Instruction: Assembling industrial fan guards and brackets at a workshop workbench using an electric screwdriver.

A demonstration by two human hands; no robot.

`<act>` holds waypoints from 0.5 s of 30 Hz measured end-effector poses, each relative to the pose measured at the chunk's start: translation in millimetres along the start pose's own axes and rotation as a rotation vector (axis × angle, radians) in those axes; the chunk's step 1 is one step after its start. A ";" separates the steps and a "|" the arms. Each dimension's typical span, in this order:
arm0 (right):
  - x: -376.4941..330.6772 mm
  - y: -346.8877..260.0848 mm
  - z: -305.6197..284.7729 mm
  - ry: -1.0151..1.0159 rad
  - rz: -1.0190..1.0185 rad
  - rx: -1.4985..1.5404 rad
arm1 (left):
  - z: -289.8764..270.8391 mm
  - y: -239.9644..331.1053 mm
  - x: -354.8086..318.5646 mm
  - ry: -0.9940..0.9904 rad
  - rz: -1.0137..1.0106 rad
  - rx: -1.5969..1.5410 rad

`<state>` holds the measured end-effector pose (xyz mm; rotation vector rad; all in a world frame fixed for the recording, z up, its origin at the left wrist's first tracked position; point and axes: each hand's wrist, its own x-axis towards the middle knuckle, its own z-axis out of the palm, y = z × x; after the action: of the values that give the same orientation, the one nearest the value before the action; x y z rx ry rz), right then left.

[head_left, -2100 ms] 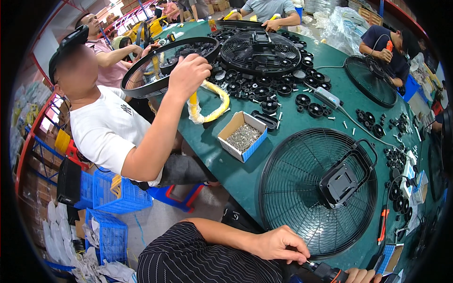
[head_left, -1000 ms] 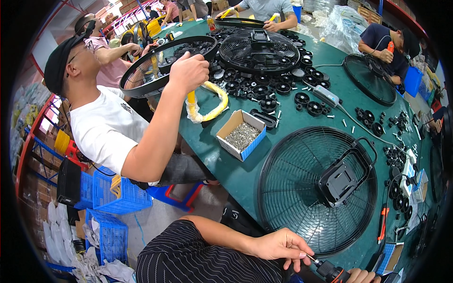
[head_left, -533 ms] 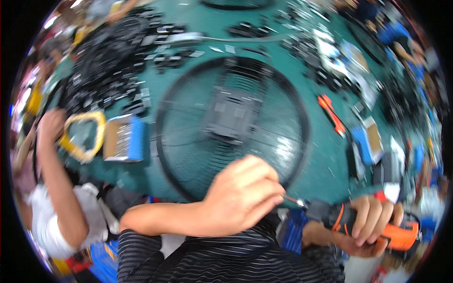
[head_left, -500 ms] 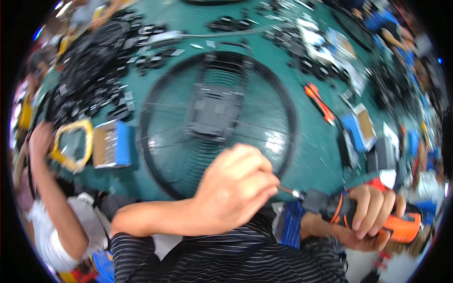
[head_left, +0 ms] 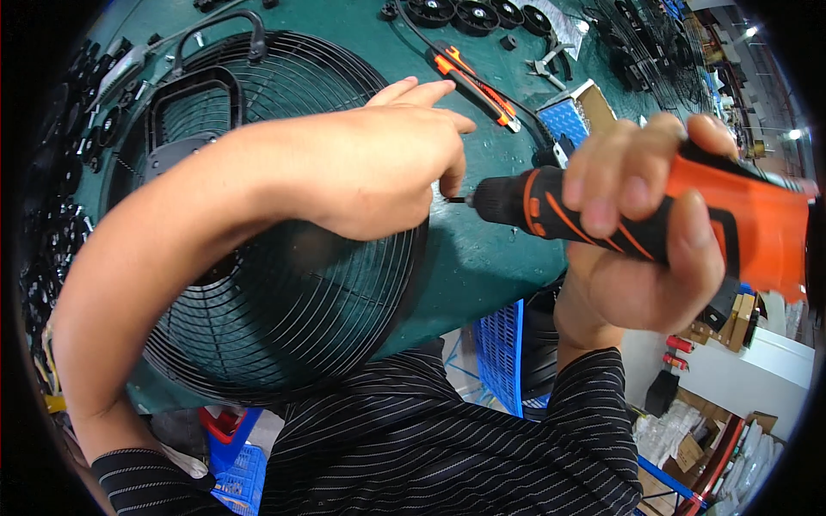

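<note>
My right hand (head_left: pixel 641 288) is wrapped around an orange and black cordless drill (head_left: pixel 559 206), held level above the table's right side with its bit pointing left. My left hand (head_left: pixel 387 168) is at the tip of the bit, index finger bent down and the other fingers stretched out. It appears to pinch something there, but the thumb and whatever it holds are hidden. Under my left forearm lies a round black wire fan guard (head_left: pixel 344 335), with a carrying handle (head_left: pixel 256 43) at its far edge. A dark plastic bracket (head_left: pixel 237 90) on it is partly covered by the arm.
Beyond my hands lie an orange and black utility knife (head_left: pixel 473 86), pliers (head_left: pixel 551 67) and a blue cardboard box (head_left: pixel 564 120). Several black wheels (head_left: pixel 476 15) sit at the far edge. Small black parts crowd the left. A blue crate (head_left: pixel 502 361) stands below the table edge.
The view has turned to the right, so the fan guard now sits further left. The drill has been raised from near my lap to above the table, with my left hand still by its bit.
</note>
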<state>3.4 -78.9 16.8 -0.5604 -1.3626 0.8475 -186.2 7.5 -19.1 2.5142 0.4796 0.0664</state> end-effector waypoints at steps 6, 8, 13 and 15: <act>12.0 16.2 21.5 -0.084 0.123 0.060 | -1.5 -13.4 8.8 -0.207 0.000 0.002; 12.2 16.1 23.2 -0.067 0.159 0.031 | 0.8 -12.8 9.0 -0.205 0.002 0.044; 10.1 17.6 21.2 -0.051 0.214 0.014 | 0.1 -10.4 12.3 -0.289 -0.038 0.012; 11.6 19.8 19.0 -0.115 0.199 -0.024 | 0.9 -12.2 9.5 -0.317 -0.079 -0.007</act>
<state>-19.2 -60.2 11.4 -0.6824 -1.4390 1.0391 -181.1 19.8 -27.0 2.4346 0.4450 -0.3552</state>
